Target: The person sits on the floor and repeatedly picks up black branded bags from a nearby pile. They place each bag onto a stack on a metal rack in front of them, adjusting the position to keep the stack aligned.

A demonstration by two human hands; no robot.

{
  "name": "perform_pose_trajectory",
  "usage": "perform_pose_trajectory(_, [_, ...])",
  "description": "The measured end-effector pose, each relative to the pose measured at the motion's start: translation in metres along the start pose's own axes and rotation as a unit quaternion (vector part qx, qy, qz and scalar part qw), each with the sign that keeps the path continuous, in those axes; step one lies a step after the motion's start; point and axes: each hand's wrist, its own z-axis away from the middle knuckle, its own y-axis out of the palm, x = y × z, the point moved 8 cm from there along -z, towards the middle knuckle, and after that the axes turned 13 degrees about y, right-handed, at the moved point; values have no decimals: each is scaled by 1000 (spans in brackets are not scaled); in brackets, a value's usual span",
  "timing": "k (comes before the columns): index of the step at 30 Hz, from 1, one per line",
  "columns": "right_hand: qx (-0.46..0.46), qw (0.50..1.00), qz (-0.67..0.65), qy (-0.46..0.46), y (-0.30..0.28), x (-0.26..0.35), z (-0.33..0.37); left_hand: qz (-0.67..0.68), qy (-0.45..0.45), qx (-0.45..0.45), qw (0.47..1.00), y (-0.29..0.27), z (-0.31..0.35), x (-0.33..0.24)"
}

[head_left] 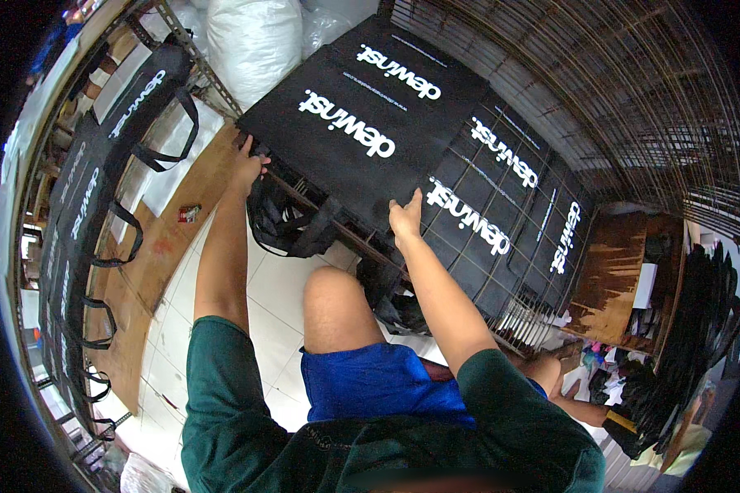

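Observation:
A large black fabric panel with white lettering [345,103] lies across a wire drying rack in front of me. My left hand [253,168] is at the panel's near left corner, fingers closed on its edge. At its near right corner, my right hand [404,218] pinches the edge between thumb and fingers, the fingertips partly hidden. To the right, more black printed panels [477,205] lie under the rack's wire grid. Black bag handles [292,222] hang below the panel's near edge, between my hands.
Raised wire trays [633,90] lean over the far right. On my left, black printed bags with handles [123,123] lie along a wooden board [148,255]. A white plastic sack [255,49] stands behind. Another person's leg and foot [580,403] show at lower right, near a cluttered pile [612,366].

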Motion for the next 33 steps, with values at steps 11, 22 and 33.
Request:
perform_pose_trajectory(11, [7, 999, 38, 31, -1, -7, -8, -36, -24, -20, 999, 0, 6, -7])
perform_pose_trajectory(22, [4, 992, 115, 48, -4, 6, 9, -50, 12, -23, 998, -1, 2, -21])
perform_pose_trajectory(33, [-10, 978, 207, 8, -7, -1, 16, -171, 124, -136, 968, -18, 11, -38])
